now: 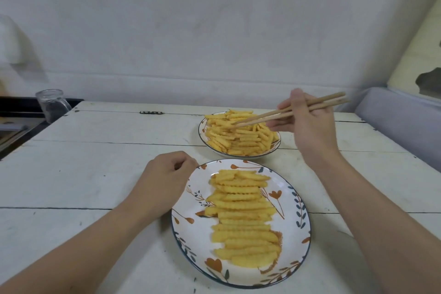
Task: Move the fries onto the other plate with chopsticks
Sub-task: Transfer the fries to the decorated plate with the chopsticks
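My right hand (307, 122) grips a pair of wooden chopsticks (286, 112), their tips resting in the heap of crinkle-cut fries (238, 133) on the far plate (274, 148), which stands just beyond the near floral plate (296, 210). On the near plate a second batch of fries (243, 217) lies in a neat row. My left hand (164, 179), fingers curled and holding nothing, rests on the white table (95, 174) against that plate's left rim.
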Tool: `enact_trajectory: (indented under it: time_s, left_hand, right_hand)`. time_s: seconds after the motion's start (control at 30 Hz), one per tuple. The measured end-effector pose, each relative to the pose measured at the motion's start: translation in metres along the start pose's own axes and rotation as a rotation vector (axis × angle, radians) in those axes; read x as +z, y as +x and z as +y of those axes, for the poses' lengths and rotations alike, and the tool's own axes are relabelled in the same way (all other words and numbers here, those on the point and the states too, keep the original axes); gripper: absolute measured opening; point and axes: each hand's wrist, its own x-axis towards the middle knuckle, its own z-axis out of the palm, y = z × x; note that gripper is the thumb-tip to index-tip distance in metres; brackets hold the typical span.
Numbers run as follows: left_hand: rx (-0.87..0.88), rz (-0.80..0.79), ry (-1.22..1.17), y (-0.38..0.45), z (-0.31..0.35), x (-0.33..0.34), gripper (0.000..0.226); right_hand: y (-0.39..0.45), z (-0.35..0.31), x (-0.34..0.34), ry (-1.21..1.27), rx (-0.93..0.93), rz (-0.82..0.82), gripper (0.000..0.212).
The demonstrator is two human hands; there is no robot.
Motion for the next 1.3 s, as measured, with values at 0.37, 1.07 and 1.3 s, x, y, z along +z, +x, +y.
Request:
enact_trajectory:
  time_s: [0.37, 1.07, 1.3]
  left_hand:
    - [-0.039, 0.015, 0.019, -0.004, 0.009, -0.001, 0.029]
    - [-0.042, 0.018, 0.03, -0.003, 0.008, -0.001, 0.029]
    - [-0.039, 0.018, 0.012, -0.003, 0.005, -0.001, 0.026]
  right_hand:
    - [-0.028, -0.042, -0.049, 0.087, 0.087, -0.228, 0.049]
    - [-0.012, 0.002, -0.046, -0.078, -0.045, 0.058, 0.039]
    - [-0.006, 0.009, -0.044, -0.079, -0.062, 0.076, 0.036]
